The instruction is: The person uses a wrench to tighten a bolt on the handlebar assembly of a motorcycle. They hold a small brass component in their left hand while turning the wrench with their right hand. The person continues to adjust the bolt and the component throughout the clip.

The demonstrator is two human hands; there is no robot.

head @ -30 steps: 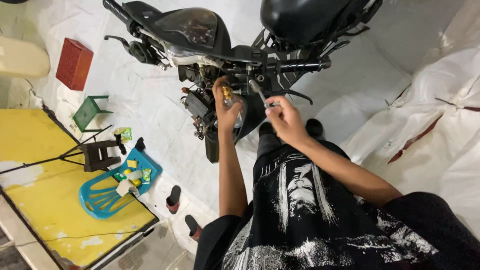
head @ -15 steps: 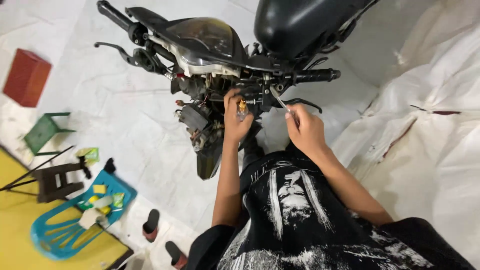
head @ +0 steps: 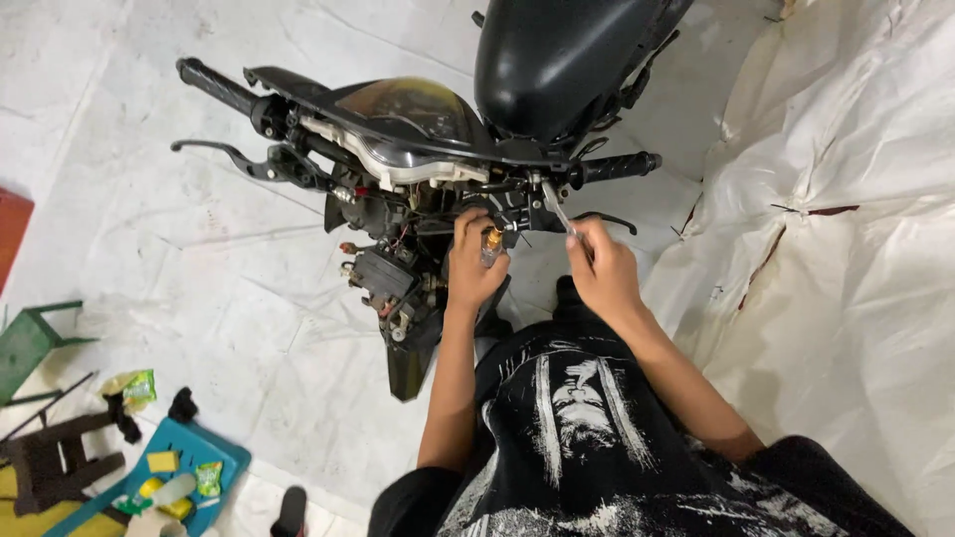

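Observation:
A black motorcycle (head: 418, 129) with its front cover off stands before me, wiring and a headlight unit exposed. My left hand (head: 473, 264) grips a screwdriver with a clear amber handle (head: 491, 244), its tip pushed into the open front under the handlebar. My right hand (head: 602, 268) holds a slim metal wrench (head: 555, 207) that reaches up to a fitting beside the right handlebar grip (head: 617, 166). Both hands are close together, just under the handlebar.
White sheeting (head: 846, 249) covers the floor at right. At lower left lie a blue plastic stool (head: 189, 467) bearing small items, a dark stool (head: 60, 457), a green stool (head: 25, 343) and a sandal (head: 288, 509). The left handlebar and lever (head: 229, 154) jut out leftward.
The view has moved closer and shifted left-down relative to the bike. Both hands stay at the handlebar area; the right hand's wrench is now angled up onto the fitting.

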